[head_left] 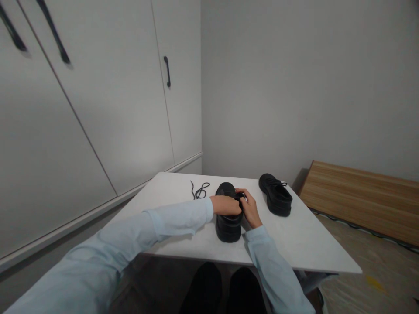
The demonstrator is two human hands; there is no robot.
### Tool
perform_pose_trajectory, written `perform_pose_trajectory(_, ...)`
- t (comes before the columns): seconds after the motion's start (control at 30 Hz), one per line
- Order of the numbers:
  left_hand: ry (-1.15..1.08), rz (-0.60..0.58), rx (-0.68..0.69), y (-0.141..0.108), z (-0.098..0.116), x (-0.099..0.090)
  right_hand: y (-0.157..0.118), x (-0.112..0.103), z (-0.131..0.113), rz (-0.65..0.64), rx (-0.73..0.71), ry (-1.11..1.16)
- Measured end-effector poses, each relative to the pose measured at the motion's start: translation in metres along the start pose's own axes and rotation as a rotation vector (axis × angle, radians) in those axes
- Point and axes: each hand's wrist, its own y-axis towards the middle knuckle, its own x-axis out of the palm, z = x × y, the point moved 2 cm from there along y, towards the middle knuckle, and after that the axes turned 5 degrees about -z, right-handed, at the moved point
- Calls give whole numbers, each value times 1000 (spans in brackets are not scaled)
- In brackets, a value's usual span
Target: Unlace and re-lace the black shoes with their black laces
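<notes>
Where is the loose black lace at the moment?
In the head view, the loose black lace lies on the far half of the white table, just beyond the left sleeve and left of the nearer black shoe.

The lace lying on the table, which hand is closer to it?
Left. The left hand, over a shoe, is just right of the lace; the right hand is farther right, at that shoe's right side.
</notes>
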Motion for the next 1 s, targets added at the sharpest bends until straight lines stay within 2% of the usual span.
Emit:
perform_pose_trajectory(0.1, 59, -89, 123, -1, 1, 3, -1, 1, 1, 12, -2, 0)
perform_pose_trajectory(0.2, 43, -58, 167, -4, 0, 4, -3, 3, 2, 12, -10, -11)
perform_pose_trajectory(0.37, 10, -12, 162, -7, -3, 7, -4, 5, 3, 20, -9, -21)
perform_pose_trajectory(0.57, 54, -43, 196, -9, -2, 6, -3, 5, 4, 23, -13, -29)
perform_pose_trajectory(0.7, 62, -16, 209, -10, -1, 4, -3, 6, 3, 26, -13, -17)
perform_pose_trajectory(0.8, 11, -7, 181, -10, -1, 3, -4, 6, 1, 29, -12, -12)
perform_pose_trajectory(1.0, -103, -53, -16, -4, -2, 5, -3, 7, 0, 0, -4, -8)
